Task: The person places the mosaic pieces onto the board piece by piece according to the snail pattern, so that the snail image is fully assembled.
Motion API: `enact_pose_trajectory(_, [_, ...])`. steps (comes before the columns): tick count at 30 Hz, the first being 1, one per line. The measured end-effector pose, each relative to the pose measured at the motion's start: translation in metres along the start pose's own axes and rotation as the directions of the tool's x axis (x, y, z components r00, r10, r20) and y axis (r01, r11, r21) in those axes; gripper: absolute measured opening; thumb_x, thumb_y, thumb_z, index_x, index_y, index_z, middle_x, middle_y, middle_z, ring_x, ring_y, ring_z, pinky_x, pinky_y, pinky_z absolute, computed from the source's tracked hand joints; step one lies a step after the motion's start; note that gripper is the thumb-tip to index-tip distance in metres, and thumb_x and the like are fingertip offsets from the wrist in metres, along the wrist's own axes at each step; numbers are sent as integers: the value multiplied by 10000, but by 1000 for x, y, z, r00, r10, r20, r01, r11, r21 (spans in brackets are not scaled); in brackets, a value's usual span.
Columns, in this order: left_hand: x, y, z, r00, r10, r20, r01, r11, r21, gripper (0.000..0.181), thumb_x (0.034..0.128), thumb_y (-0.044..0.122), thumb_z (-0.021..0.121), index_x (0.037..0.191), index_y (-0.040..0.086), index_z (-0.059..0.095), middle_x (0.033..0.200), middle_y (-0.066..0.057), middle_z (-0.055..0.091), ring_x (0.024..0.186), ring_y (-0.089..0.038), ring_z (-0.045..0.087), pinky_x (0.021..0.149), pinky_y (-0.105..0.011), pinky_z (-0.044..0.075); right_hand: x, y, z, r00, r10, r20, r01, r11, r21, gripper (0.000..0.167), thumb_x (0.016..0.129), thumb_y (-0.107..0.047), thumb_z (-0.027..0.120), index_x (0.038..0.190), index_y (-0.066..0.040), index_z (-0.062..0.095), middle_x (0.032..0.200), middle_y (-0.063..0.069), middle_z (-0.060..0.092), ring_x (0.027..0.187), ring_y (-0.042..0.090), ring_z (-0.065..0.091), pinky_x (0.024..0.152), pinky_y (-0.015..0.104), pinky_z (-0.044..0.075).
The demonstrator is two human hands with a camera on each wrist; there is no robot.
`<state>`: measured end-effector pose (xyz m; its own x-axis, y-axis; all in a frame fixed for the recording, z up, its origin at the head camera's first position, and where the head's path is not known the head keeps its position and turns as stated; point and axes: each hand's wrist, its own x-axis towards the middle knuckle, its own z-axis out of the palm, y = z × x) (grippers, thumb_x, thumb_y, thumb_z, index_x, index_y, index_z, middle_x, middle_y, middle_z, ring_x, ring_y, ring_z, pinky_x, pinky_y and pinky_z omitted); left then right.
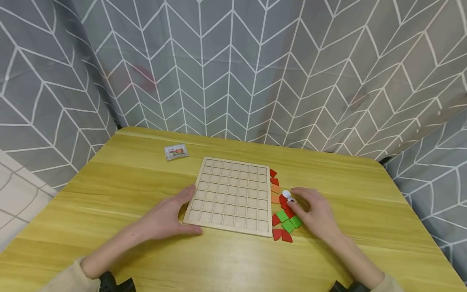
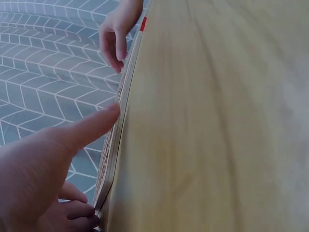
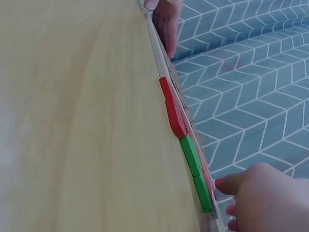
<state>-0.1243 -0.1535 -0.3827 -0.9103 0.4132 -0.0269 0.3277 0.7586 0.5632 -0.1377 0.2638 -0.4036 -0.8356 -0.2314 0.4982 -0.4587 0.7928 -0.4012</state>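
The left hand [image 1: 166, 217], fingers spread, touches the wooden board [image 1: 228, 199] at eight o'clock — at three o'clock the right hand [image 1: 316, 213], grip unclear, nears white discs [image 1: 286, 194]

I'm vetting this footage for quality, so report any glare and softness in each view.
Head view: pale glare on the yellow wood-grain table below the square wooden grid board, whose cell lines read clearly; left wrist: hazy, table grain soft, whitish toward the right edge; right wrist: similarly hazy, whitish toward the left edge.
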Motion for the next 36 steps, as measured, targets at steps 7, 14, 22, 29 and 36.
enact_pose_trajectory(7, [0,-4,3,1000,7,-4,-7,1000,-8,1156,726,609,810,1570,33,271,1632,-138,261,1458,-384,328,1151,-562,329,-4,1,7,992,-117,-39,121,984,130,243,735,-15,863,942,-105,773,987,-22,734,948,128,638,864,83,442])
enact_pose_trajectory(14, [1,-5,3,1000,14,0,-14,1000,-2,1099,758,568,807,1564,32,287,1630,-134,269,1454,-387,332,1146,-568,333,-6,4,8,988,-147,-51,154,969,194,250,740,103,810,893,-90,768,938,-3,721,908,116,662,845,52,471])
enact_pose_trajectory(22, [2,-7,3,1000,20,7,-20,1000,-1,1096,767,598,784,1566,36,287,1631,-134,270,1452,-390,337,1142,-567,340,-7,7,10,981,-191,-38,195,958,210,231,725,4,860,907,-117,785,948,4,750,940,168,685,915,75,452])
enact_pose_trajectory(29, [2,-8,3,1000,18,4,-18,1000,2,1095,769,606,776,1573,52,280,1631,-132,270,1446,-396,346,1141,-570,340,-7,5,10,968,-249,-37,250,927,278,322,717,22,857,1001,-109,781,938,-3,753,915,122,666,886,89,467])
enact_pose_trajectory(36, [2,-8,4,1000,30,1,-30,1000,2,1088,770,587,784,1567,40,285,1630,-135,267,1450,-393,337,1149,-567,328,-7,4,10,959,-284,-18,277,918,284,362,722,28,850,1040,-125,771,948,-22,747,912,86,636,871,85,461])
